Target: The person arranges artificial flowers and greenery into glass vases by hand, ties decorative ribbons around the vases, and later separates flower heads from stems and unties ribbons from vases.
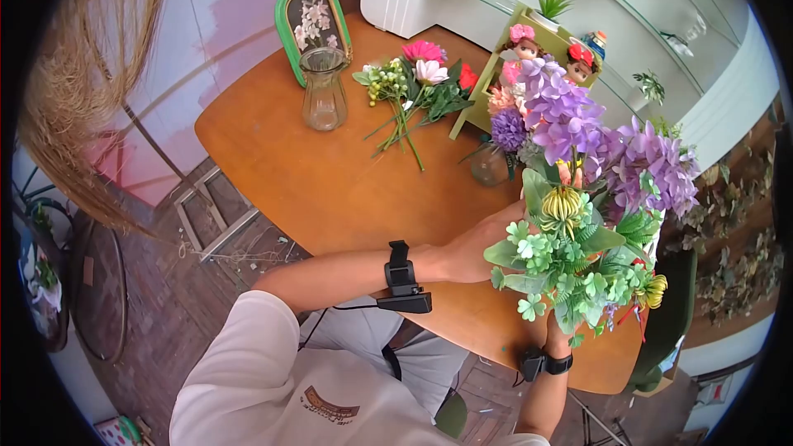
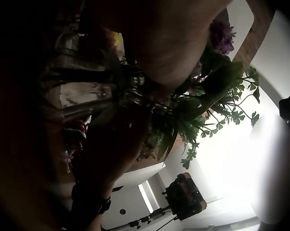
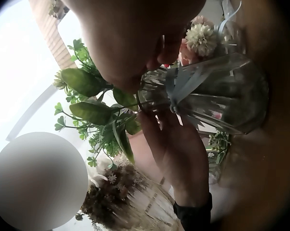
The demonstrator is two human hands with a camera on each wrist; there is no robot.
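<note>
Fingers of the left hand and right hand curled round the glass vase's neck at the wooden table, near the glass shelves.

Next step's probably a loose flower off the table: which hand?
Left hand, I'd say: it's nearer the loose flowers. The right hand is farther off, beneath the bouquet. Both are at the vase; right could steady it.
</note>
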